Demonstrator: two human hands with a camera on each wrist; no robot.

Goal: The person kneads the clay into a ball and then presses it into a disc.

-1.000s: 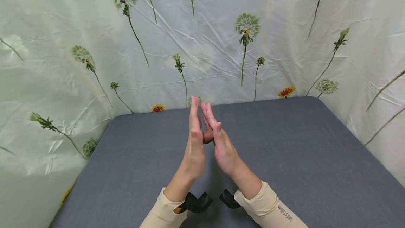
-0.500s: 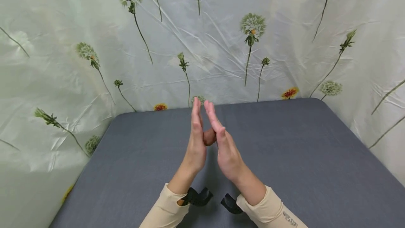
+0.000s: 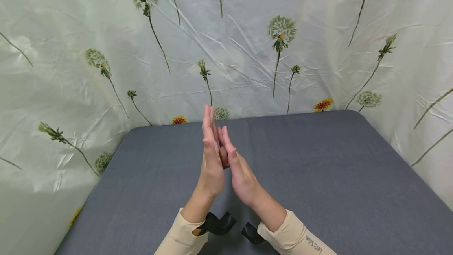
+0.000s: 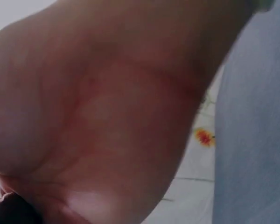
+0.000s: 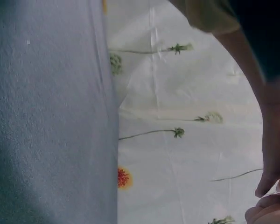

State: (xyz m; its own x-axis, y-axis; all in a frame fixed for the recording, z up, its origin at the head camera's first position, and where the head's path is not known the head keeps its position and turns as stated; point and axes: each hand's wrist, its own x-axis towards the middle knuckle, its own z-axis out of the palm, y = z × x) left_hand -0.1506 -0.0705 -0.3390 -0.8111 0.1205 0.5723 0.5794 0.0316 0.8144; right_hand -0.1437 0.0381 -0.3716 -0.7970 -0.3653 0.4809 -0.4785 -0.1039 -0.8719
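In the head view my left hand (image 3: 211, 148) and right hand (image 3: 238, 170) stand upright, palm to palm, above the grey table (image 3: 318, 168). Their fingers are straight and point away from me. The left fingertips reach farther than the right ones. A small reddish-brown shape (image 3: 224, 157) shows in the gap between the palms; I cannot tell whether it is a thumb or an object. The left wrist view is filled by the left hand's palm (image 4: 107, 116). A few fingers (image 5: 273, 140) of one hand show at the right edge of the right wrist view.
A pale curtain (image 3: 247, 50) printed with dandelions and stems hangs round the table on the left, far and right sides. Black wrist straps (image 3: 216, 224) sit by both cream sleeves. The grey cloth surface shows nothing else on it.
Both hands have shifted a little left and toward me. The palms have closed together, and the left fingertips now lead the right ones.
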